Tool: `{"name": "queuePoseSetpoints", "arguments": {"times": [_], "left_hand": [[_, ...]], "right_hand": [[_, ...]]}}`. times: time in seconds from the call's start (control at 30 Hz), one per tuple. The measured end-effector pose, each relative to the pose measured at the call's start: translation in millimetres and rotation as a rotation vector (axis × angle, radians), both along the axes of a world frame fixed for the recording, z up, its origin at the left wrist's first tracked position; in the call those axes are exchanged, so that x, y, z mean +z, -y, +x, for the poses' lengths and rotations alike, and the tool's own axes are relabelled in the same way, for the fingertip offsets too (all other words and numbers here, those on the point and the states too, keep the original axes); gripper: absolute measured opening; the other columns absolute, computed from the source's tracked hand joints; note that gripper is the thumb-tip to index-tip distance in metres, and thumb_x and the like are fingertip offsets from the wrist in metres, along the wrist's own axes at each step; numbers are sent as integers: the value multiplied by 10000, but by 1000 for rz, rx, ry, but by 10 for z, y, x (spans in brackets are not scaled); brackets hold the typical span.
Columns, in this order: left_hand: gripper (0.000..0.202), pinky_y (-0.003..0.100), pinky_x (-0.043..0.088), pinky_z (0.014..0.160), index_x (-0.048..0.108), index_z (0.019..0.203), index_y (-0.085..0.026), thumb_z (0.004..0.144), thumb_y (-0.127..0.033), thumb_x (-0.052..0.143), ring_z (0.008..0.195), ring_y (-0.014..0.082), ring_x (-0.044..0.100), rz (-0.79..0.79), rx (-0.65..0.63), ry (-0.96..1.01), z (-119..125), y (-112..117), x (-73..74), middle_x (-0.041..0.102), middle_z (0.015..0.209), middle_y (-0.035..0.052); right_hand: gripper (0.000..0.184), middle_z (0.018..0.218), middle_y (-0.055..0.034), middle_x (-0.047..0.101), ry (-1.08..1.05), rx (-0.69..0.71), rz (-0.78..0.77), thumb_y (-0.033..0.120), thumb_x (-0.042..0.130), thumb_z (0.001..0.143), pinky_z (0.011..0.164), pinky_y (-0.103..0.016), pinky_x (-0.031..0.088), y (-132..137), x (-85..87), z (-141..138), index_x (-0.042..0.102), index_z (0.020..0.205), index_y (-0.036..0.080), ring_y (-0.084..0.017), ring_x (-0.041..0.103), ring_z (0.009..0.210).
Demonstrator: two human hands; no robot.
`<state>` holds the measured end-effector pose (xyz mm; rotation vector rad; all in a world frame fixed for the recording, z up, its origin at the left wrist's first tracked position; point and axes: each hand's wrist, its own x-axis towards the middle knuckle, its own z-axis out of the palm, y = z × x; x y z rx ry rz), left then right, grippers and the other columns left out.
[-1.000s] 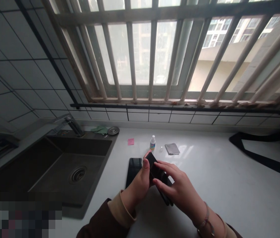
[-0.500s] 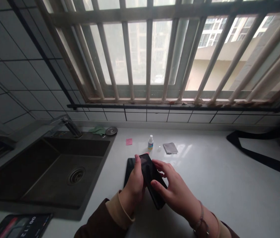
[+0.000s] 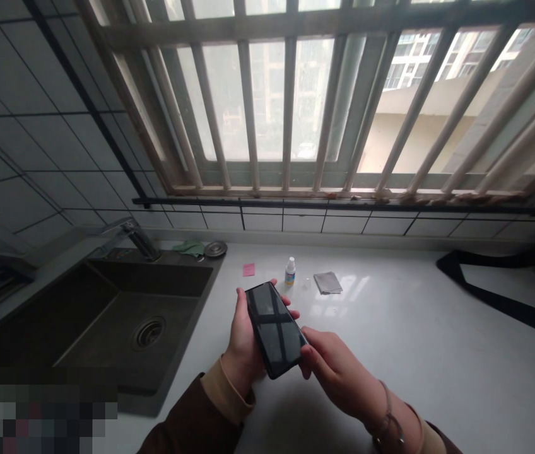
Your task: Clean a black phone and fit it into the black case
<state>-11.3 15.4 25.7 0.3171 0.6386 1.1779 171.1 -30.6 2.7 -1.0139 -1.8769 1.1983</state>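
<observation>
A black smartphone (image 3: pixel 274 331) is tilted above the white counter (image 3: pixel 414 366), its dark, glossy screen facing up and reflecting the window bars. My left hand (image 3: pixel 240 340) cradles it from below, thumb along the left edge and fingertips showing past the right edge. With thumb and fingers, my right hand (image 3: pixel 334 362) pinches the phone's lower right side. Beyond the phone stands a small white bottle (image 3: pixel 290 273) with a colourful label. A folded grey cloth (image 3: pixel 328 283) lies to its right, and a small clear piece (image 3: pixel 306 284) sits between them.
A dark sink (image 3: pixel 106 340) with a chrome faucet (image 3: pixel 139 239) is at left. Behind it rest a green cloth (image 3: pixel 189 248) and a round metal strainer (image 3: pixel 215 249). A pink paper note (image 3: pixel 248 270) lies near the bottle. A black strap (image 3: pixel 494 296) crosses the right side.
The phone has turned so its screen faces me more fully. My right hand has slid down to its lower right edge. The dark flat device seen beneath earlier is out of sight.
</observation>
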Motion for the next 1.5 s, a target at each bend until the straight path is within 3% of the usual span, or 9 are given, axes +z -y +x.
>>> {"name": "queuePoseSetpoints", "arguments": {"times": [0.17, 0.33, 0.53, 0.97, 1.13, 1.23, 1.3, 1.4, 1.5], "left_hand": [[722, 440, 648, 697, 611, 1441, -200, 1050, -733, 320, 804, 294, 772, 34, 4, 6, -19, -5, -20, 742, 962, 111], [729, 396, 634, 654, 594, 1466, -213, 1037, -749, 348, 778, 282, 766, 74, -37, 14, -47, -12, -42, 735, 978, 106], [724, 396, 632, 679, 588, 1465, -222, 1037, -752, 343, 790, 278, 764, 94, -33, 25, -46, -21, -26, 731, 981, 106], [695, 426, 633, 735, 574, 1445, -249, 1022, -767, 387, 861, 299, 768, 151, 42, -19, -17, -5, -12, 725, 1020, 98], [714, 447, 646, 730, 583, 1422, -249, 1000, -796, 405, 848, 306, 771, 179, 130, -52, 10, 24, 1, 739, 999, 93], [721, 452, 655, 721, 654, 1322, -207, 992, -804, 421, 859, 311, 771, 147, 173, -23, 14, 33, -15, 752, 1011, 110], [752, 452, 658, 721, 698, 1238, -174, 981, -822, 417, 878, 318, 771, 128, 187, -1, 12, 37, -27, 760, 1027, 130], [801, 463, 660, 729, 719, 1189, -145, 961, -850, 417, 889, 333, 774, 111, 182, 1, 17, 46, -34, 767, 1029, 155], [767, 474, 658, 718, 686, 1280, -178, 974, -830, 424, 891, 337, 777, 93, 191, 5, 39, 61, -23, 768, 1022, 140]], "right_hand": [[627, 588, 5, 605, -148, 9, -250, 736, 414, 1067, 587, -261, 403, 2, -73, -50, 579, 797, 194, -128, 530, 528], [705, 489, 9, 552, -189, 131, -433, 771, 397, 1052, 528, -251, 350, 3, -43, -58, 539, 667, 198, -109, 467, 454], [693, 462, 26, 526, -169, 73, -431, 773, 406, 1050, 515, -241, 333, 10, -76, -51, 499, 662, 207, -95, 427, 429], [713, 457, 36, 515, -152, -25, -430, 824, 348, 1030, 509, -268, 315, 6, -66, -91, 557, 727, 214, -109, 407, 415], [714, 439, 38, 484, -205, -127, -481, 833, 378, 1017, 503, -267, 295, -20, -136, -145, 497, 664, 224, -103, 393, 419], [766, 440, 25, 479, -284, -113, -509, 872, 346, 992, 501, -266, 297, -25, -147, -162, 482, 614, 221, -100, 400, 421], [759, 467, 21, 509, -314, -9, -532, 880, 438, 959, 503, -257, 302, -17, -148, -164, 541, 643, 198, -96, 422, 435], [658, 546, 22, 579, -305, 175, -562, 807, 714, 859, 513, -241, 337, 9, -152, -161, 678, 807, 152, -97, 478, 482], [596, 551, 34, 573, -290, 178, -562, 717, 781, 866, 510, -233, 350, 35, -144, -162, 770, 930, 124, -92, 472, 488]]}}
